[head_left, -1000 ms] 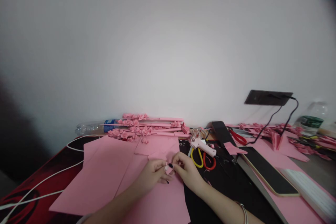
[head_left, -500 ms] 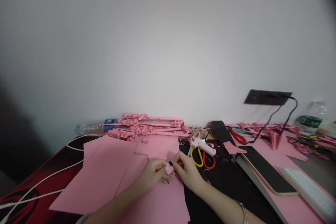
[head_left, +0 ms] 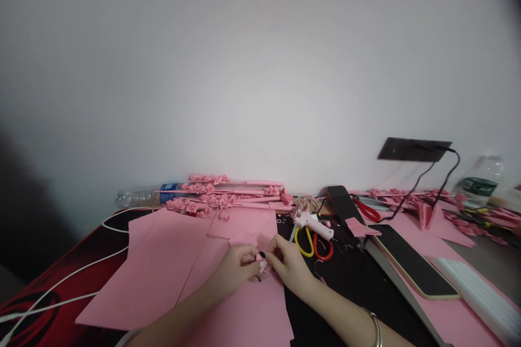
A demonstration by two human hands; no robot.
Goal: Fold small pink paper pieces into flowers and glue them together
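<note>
1. From where I stand, the dark desk point(head_left: 309, 325) is the largest thing, set against a pale wall point(head_left: 260, 76). Clock directions run from the person's two hands, 12 towards the wall.
2. Large pink paper sheets point(head_left: 163, 265) overlap at 9 o'clock.
3. Pink paper flower stems point(head_left: 228, 195) lie stacked along the wall at 11 o'clock.
4. The left hand point(head_left: 231, 272) has its grip pinching a small folded paper; the right hand point(head_left: 291, 265), at its 3 o'clock, has thumb and forefinger close together, but I cannot tell whether they pinch it.
5. Yellow-and-red-handled scissors point(head_left: 312, 244) lie at 2 o'clock, a pale glue gun point(head_left: 315, 225) just beyond.
6. Smallest, the folded paper point(head_left: 263, 264) sits between both hands' fingertips.
</note>
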